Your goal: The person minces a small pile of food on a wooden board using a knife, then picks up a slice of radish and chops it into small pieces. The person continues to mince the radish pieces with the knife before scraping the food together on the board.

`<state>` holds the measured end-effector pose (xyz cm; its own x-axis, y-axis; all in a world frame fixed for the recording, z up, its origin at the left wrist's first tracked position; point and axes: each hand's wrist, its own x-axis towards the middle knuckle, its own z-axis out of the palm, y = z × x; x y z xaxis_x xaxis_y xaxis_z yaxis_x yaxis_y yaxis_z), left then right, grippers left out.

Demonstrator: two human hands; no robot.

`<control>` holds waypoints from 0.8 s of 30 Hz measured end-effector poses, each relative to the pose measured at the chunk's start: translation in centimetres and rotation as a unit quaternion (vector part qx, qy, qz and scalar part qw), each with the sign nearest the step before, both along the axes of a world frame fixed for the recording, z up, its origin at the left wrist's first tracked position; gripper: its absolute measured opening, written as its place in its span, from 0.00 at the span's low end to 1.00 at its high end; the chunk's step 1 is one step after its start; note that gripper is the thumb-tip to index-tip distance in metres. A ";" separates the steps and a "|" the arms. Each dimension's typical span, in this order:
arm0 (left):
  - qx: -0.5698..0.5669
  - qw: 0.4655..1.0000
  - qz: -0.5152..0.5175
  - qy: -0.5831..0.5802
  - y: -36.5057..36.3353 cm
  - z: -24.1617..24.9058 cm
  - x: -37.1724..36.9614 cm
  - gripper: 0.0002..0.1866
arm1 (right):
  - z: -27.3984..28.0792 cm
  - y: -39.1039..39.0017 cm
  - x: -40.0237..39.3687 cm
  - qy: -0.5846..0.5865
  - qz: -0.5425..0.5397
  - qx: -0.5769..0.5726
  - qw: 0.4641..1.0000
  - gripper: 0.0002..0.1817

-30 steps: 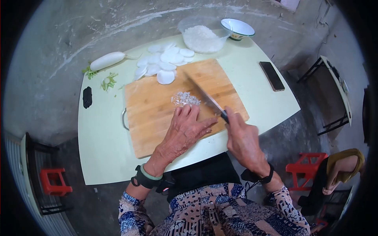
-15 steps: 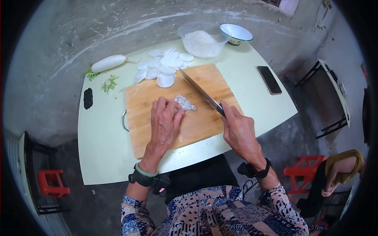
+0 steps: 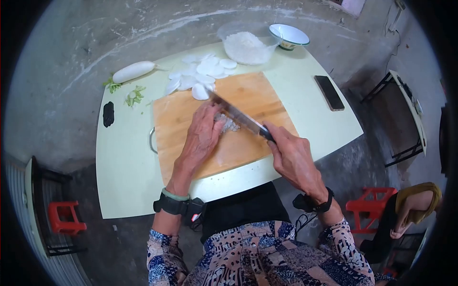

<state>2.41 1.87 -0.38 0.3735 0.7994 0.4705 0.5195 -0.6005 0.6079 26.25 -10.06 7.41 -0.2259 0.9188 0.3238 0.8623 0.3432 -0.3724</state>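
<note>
A wooden cutting board (image 3: 243, 148) lies on the pale table. My right hand (image 3: 295, 153) is wrapped round the black handle of a knife (image 3: 238, 116), whose blade slants up and left over the board. My left hand (image 3: 205, 127) is at the board's middle, its fingers bent together beside a small heap of chopped white pieces (image 3: 230, 124); whether they hold anything is hidden. Thin round white slices (image 3: 206, 67) overlap at the board's far edge, and the blade's tip is near the closest one.
Behind are a clear bowl of white shreds (image 3: 247, 47) and a white bowl (image 3: 289, 36). A white radish (image 3: 133, 72), green leafy trimmings (image 3: 135, 96) and a black object (image 3: 109, 114) lie left, a phone (image 3: 329, 93) right. A person (image 3: 410, 209) sits beyond the table at right.
My left hand has moved up and slightly right, closer to the blade. The knife has shifted left at its tip, and now lies over the chopped heap's edge.
</note>
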 end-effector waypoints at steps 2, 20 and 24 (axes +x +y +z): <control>-0.001 1.000 -0.013 0.026 -0.2 0.1 0.0 0.22 | -0.3 -0.1 0.4 0.028 -0.034 0.038 0.998 0.26; 0.028 0.998 0.061 -0.007 -1.5 0.1 0.5 0.16 | 0.6 0.6 -1.8 0.060 -0.001 0.017 0.998 0.32; 0.050 0.997 0.064 0.009 -1.4 -0.4 0.1 0.13 | -0.7 1.8 -1.8 0.051 0.031 0.029 0.998 0.31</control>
<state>2.54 0.43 -0.75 0.2805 0.7901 0.5451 0.6054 -0.5863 0.5383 24.40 -8.30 6.72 -0.2443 0.8832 0.4004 0.7974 0.4179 -0.4352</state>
